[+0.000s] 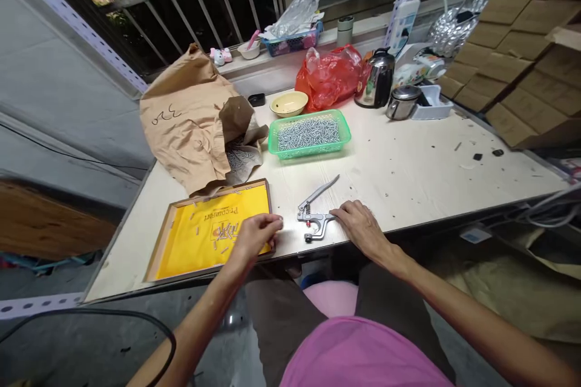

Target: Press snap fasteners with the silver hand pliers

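My left hand (254, 237) is over the right edge of a shallow tray (267, 196), thumb and fingers pinched together; a tiny piece seems to show at the fingertips, too small to name. Several small metal pieces (223, 231) lie on the tray's yellow lining (181, 248). To the right, my right hand (363, 228) is closed on one handle of grey snap pliers (321, 221), which rest on the table near its front edge. Their other handle points up and away, so the handles are spread apart. The pliers' jaw faces my left hand.
Behind the pliers stands a green basket (272, 145) full of small metal pieces. A large brown paper bag (181, 127) sits at the back left. Farther back are a cream bowl (288, 104), a red plastic bag (329, 78), a kettle (376, 81) and a lidded metal cup (402, 103).
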`<move>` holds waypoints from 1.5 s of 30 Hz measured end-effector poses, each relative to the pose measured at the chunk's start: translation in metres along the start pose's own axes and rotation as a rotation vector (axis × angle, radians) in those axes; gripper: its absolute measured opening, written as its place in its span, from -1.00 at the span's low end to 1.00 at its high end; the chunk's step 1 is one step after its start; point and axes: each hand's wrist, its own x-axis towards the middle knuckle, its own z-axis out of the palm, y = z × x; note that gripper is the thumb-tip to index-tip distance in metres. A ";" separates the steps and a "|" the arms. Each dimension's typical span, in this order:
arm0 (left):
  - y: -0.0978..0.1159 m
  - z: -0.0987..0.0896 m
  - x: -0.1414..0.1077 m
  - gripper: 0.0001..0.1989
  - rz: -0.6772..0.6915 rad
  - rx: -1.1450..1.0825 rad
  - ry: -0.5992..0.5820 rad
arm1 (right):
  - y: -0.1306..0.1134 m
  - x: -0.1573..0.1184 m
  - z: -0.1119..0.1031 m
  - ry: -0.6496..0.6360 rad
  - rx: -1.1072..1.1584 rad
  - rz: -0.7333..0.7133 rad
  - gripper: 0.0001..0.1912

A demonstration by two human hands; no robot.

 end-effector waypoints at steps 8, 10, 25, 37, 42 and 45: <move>-0.002 0.053 0.010 -0.55 -0.166 -0.046 -0.245 | 0.000 -0.002 0.000 0.070 0.065 0.018 -0.70; -0.001 0.054 0.013 -0.55 -0.188 -0.042 -0.266 | 0.001 -0.003 0.001 0.075 0.080 0.022 -0.70; 0.007 0.061 0.025 -0.52 -0.395 0.065 -0.259 | 0.004 -0.004 0.007 0.082 0.109 0.036 -0.71; 0.003 0.063 0.020 -0.60 -0.452 0.078 -0.237 | 0.000 -0.003 -0.001 0.047 0.047 0.014 -0.74; 0.003 0.063 0.018 -0.59 -0.470 0.106 -0.284 | -0.001 -0.004 -0.005 0.018 0.026 0.007 -0.74; 0.004 0.064 0.018 -0.57 -0.469 0.133 -0.288 | 0.007 0.000 -0.014 -0.047 0.068 -0.025 -0.77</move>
